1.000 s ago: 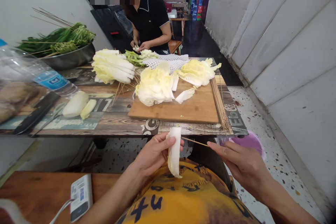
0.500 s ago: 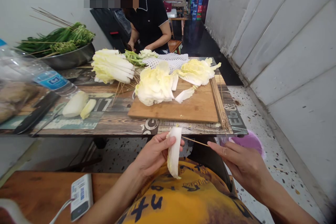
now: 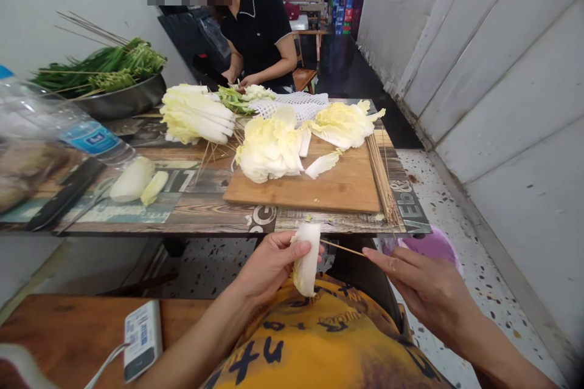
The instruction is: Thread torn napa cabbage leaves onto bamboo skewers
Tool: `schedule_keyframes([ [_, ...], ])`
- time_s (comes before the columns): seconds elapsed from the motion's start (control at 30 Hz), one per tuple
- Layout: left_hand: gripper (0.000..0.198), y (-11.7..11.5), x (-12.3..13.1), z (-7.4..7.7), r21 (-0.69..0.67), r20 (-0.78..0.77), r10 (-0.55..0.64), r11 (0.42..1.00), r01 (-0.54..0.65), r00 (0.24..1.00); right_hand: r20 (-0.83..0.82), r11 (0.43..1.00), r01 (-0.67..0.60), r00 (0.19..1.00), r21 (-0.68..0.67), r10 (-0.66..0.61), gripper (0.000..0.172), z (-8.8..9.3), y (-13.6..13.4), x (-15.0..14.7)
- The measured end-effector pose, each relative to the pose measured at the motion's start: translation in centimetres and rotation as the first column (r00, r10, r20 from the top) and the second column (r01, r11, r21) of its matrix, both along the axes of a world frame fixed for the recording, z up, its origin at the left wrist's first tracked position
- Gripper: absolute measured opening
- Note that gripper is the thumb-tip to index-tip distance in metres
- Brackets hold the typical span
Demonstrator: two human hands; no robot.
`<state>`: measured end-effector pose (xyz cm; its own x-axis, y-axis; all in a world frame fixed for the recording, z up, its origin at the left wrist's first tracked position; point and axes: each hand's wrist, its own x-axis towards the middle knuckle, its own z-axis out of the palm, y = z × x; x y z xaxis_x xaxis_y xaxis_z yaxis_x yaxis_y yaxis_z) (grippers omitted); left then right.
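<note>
Between its thumb and fingers my left hand [image 3: 274, 261] grips a strip of napa cabbage leaf [image 3: 308, 261], held upright in front of the table edge. My right hand [image 3: 420, 273] pinches a thin wooden skewer [image 3: 342, 247]. The skewer's far end reaches the right side of the cabbage strip; whether it has gone in I cannot tell. Beyond my hands lies a wooden cutting board [image 3: 296, 194] bearing a pile of cabbage leaves [image 3: 269, 146]. More yellow-white leaves [image 3: 344, 123] rest at its back right. A bundle of skewers [image 3: 382, 179] lies along the board's right edge.
Cabbage pieces with skewers [image 3: 198, 112] are stacked behind left. A metal bowl of greens [image 3: 123, 94], a plastic bottle [image 3: 93, 137], a knife [image 3: 66, 194] and a cabbage stub [image 3: 132, 181] occupy the left side. Across the table a person [image 3: 260, 24] handles greens. A power bank [image 3: 143, 340] lies lower left.
The cabbage strip has tilted slightly and shifted a little right in my left hand. The skewer and right hand have barely moved. The person opposite has brought their hands closer together.
</note>
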<state>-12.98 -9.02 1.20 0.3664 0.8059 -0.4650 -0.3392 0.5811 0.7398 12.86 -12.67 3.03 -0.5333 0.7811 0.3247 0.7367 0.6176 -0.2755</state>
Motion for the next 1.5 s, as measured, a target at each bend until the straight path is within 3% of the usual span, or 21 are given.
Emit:
schedule_keyframes([
  [0.63, 0.031, -0.1, 0.3, 0.2, 0.019, -0.051, -0.075, 0.997, 0.076, 0.996, -0.191, 0.944, -0.103, 0.981, -0.315, 0.044, 0.032, 1.7, 0.7, -0.2],
  [1.0, 0.032, -0.1, 1.1, 0.7, 0.021, -0.062, -0.102, 0.994, 0.104, 0.993, -0.195, 0.938, -0.113, 0.98, -0.328, 0.049, 0.031, 2.1, 1.0, -1.1],
  [1.3, 0.03, 1.0, 1.6, 0.6, 0.076, -0.072, -0.05, 0.996, 0.056, 0.996, -0.29, 0.952, -0.045, 0.956, -0.301, -0.047, 0.029, 1.9, 1.7, -2.8],
  [1.4, 0.03, 1.2, 1.1, 0.4, 0.095, -0.1, -0.072, 0.992, 0.082, 0.992, -0.32, 0.912, -0.077, 0.946, -0.404, -0.062, 0.028, 1.8, 2.4, -2.6],
  [1.5, 0.03, 1.3, 0.2, 0.5, 0.153, -0.146, -0.138, 0.975, 0.16, 0.98, -0.311, 0.828, -0.149, 0.95, -0.54, -0.032, 0.026, 2.3, 2.8, -1.5],
])
